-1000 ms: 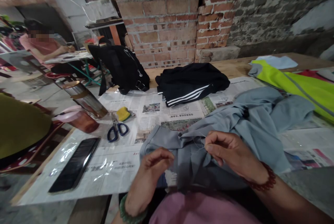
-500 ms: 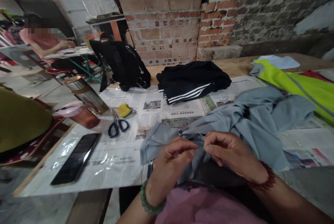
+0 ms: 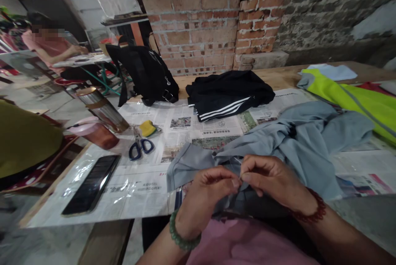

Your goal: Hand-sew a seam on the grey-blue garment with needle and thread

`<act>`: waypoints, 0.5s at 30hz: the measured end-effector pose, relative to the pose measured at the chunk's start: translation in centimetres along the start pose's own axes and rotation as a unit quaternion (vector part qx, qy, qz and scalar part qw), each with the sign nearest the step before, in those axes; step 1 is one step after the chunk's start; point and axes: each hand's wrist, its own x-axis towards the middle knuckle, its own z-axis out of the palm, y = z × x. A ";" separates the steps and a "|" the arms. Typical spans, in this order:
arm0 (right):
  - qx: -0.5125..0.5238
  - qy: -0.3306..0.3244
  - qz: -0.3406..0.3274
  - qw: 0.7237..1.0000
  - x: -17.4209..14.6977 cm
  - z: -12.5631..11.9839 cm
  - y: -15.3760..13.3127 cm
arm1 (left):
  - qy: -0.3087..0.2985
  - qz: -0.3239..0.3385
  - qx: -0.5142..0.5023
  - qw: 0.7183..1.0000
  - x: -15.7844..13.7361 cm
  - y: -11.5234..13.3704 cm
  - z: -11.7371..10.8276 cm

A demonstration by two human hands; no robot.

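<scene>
We're seemingly working thread (image 3: 236,159) above the grey garment (image 3: 305,149): right hand (image 3: 269,174) pinching that thread, left hand (image 3: 210,186) pinched closed alongside, its hold unclear; next calls for steadiness.

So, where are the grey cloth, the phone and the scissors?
Grey cloth (image 3: 305,149): head view, on its rumpled middle.
Phone (image 3: 91,185): head view, middle of its screen.
Scissors (image 3: 141,144): head view, where the blue handles meet.

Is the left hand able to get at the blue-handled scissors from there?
Probably yes: between the left hand and the scissors, only low grey cloth and flat newspaper seem to lie. Its fingertips are close to the right hand, though, so it would likely have to break away first.
</scene>
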 end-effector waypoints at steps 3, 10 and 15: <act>-0.012 -0.007 -0.010 1.000 -0.1 -0.1 -0.2 | 0.008 0.002 0.004 1.000 0.1 0.1 0.1; 0.067 0.030 -0.022 0.997 -0.2 -0.3 0.9 | 0.008 0.020 -0.010 1.000 0.0 0.0 -0.1; 0.017 0.132 -0.069 0.989 -0.2 -0.1 0.9 | 0.025 0.018 -0.050 0.998 0.0 -0.3 -0.3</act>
